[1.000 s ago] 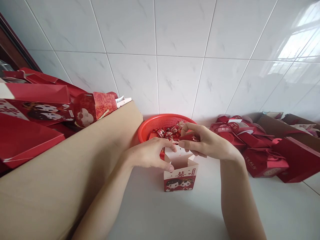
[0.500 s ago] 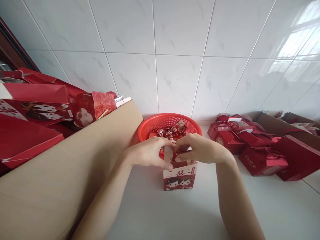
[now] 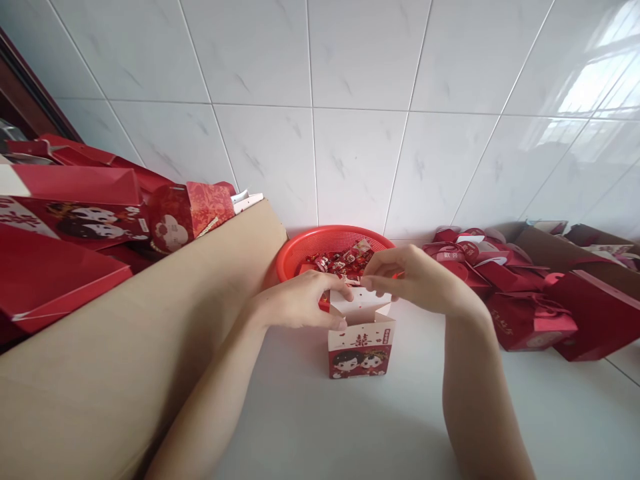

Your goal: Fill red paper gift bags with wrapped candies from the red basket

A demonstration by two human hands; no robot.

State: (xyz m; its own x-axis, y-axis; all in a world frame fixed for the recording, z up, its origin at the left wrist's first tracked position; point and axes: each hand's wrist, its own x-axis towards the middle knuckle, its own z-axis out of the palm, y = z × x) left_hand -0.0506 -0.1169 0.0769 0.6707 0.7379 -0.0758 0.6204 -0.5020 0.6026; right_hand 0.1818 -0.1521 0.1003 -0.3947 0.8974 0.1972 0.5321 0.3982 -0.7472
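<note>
Red basket (image 3: 287, 262) by the counter's (image 3: 345, 427) back edge, carton (image 3: 220, 287) crowding left, gift boxes (image 3: 530, 323) right, printed red-and-white box (image 3: 359, 343) upright before basket, top open, left hand (image 3: 300, 300) spread at its rim, right hand (image 3: 423, 280) above, grip unclear.

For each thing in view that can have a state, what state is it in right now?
White-and-red printed cardboard box: upright, top open; inside bottom hidden.
Round red perforated plastic basket: open, holding small wrapped sweets.
Large brown cardboard carton: open, holding red paper boxes.
Red ribboned cardboard box: upright, apparently closed.
Left hand: spread at the printed box's left side.
Right hand: curled near its rear edge; grip unclear.
</note>
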